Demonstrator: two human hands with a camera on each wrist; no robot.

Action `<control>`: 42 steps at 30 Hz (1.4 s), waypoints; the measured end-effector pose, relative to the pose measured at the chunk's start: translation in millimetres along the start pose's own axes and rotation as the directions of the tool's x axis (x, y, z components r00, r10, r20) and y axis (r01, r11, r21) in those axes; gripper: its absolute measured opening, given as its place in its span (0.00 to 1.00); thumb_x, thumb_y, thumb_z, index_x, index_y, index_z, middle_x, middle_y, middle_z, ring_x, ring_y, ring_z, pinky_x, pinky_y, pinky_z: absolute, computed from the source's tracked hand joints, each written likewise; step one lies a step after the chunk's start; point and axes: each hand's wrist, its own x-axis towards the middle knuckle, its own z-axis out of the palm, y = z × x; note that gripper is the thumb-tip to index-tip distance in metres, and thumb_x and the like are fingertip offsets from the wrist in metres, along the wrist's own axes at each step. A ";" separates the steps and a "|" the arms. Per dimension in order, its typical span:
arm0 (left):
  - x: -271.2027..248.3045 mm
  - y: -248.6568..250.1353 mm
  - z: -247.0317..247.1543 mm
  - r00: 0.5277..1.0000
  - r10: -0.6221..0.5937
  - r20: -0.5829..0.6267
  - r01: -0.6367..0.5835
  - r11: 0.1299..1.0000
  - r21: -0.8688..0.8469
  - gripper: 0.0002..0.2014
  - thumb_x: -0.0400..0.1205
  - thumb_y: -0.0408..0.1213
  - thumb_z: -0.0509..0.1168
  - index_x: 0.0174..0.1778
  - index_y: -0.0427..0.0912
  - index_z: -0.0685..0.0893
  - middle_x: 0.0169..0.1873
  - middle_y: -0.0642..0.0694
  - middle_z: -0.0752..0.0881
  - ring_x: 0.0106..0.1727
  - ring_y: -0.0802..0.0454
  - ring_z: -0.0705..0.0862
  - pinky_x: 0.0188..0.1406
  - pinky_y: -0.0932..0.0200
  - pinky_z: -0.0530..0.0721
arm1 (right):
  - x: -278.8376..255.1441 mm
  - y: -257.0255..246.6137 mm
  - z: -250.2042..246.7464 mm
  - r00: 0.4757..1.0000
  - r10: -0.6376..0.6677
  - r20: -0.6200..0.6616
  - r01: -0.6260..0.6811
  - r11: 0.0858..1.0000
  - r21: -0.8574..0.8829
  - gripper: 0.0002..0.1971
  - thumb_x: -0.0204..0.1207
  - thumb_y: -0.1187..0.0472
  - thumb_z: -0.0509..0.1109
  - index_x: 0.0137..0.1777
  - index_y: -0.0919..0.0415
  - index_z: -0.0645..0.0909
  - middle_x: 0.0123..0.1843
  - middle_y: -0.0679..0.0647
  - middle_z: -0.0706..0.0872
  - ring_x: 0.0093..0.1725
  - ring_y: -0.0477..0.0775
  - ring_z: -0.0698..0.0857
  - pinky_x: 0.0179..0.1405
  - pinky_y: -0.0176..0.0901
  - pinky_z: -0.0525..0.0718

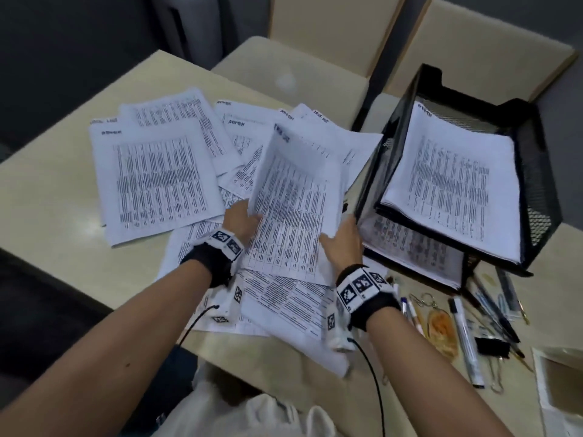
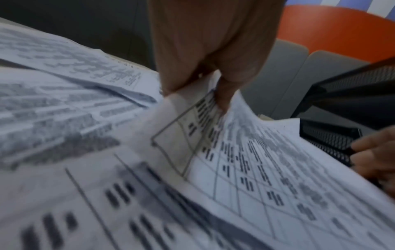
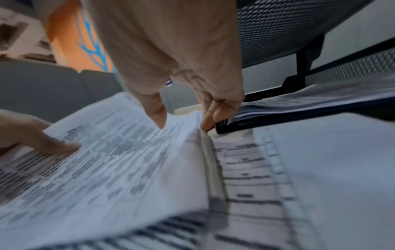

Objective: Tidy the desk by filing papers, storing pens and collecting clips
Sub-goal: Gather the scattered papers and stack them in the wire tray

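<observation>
Many printed sheets (image 1: pixel 157 175) lie spread over the beige desk (image 1: pixel 47 197). Both hands hold one thin stack of printed paper (image 1: pixel 293 197) lifted above the pile, bowed along its length. My left hand (image 1: pixel 241 220) pinches its left edge (image 2: pixel 192 94), thumb on top. My right hand (image 1: pixel 342 239) grips its right edge (image 3: pixel 192 121), thumb on the printed face and fingers curled under. To the right stands a black mesh paper tray (image 1: pixel 533 171) with paper in its upper and lower tiers. Pens and markers (image 1: pixel 467 339), paper clips (image 1: pixel 497 378) and a black binder clip (image 1: pixel 492 345) lie at the front right.
An orange keychain tag (image 1: pixel 441 329) lies among the pens. A tan envelope or box (image 1: pixel 558 383) sits at the right edge. Beige chairs (image 1: pixel 293 74) stand behind the desk. Cables (image 1: pixel 375 389) trail from both wrist bands.
</observation>
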 end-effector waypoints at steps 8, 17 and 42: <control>56.8 29.4 -62.3 0.982 0.160 0.103 -0.142 0.976 -0.165 0.15 0.83 0.40 0.62 0.31 0.44 0.70 0.27 0.48 0.72 0.27 0.54 0.69 0.26 0.64 0.71 | 53.6 -53.8 -8.0 0.976 0.197 -0.097 -0.155 0.932 0.329 0.33 0.73 0.58 0.74 0.73 0.71 0.66 0.70 0.66 0.77 0.70 0.64 0.76 0.61 0.47 0.75; 126.2 -8.3 -94.1 0.979 -0.139 0.152 0.013 0.780 0.625 0.44 0.75 0.72 0.50 0.82 0.59 0.40 0.82 0.39 0.36 0.82 0.28 0.38 0.79 0.27 0.43 | 116.0 -79.5 0.5 0.907 0.360 -0.220 -0.338 0.932 0.134 0.24 0.80 0.66 0.59 0.76 0.69 0.62 0.80 0.68 0.59 0.79 0.68 0.59 0.75 0.54 0.61; 42.5 -80.0 -144.0 0.991 -0.106 -0.082 0.122 0.965 0.231 0.27 0.83 0.48 0.58 0.77 0.41 0.67 0.73 0.31 0.71 0.72 0.32 0.72 0.75 0.42 0.68 | 29.6 -174.1 -32.4 0.739 -0.024 -0.673 0.464 0.743 0.483 0.28 0.75 0.74 0.62 0.75 0.71 0.60 0.68 0.55 0.74 0.64 0.50 0.78 0.58 0.26 0.78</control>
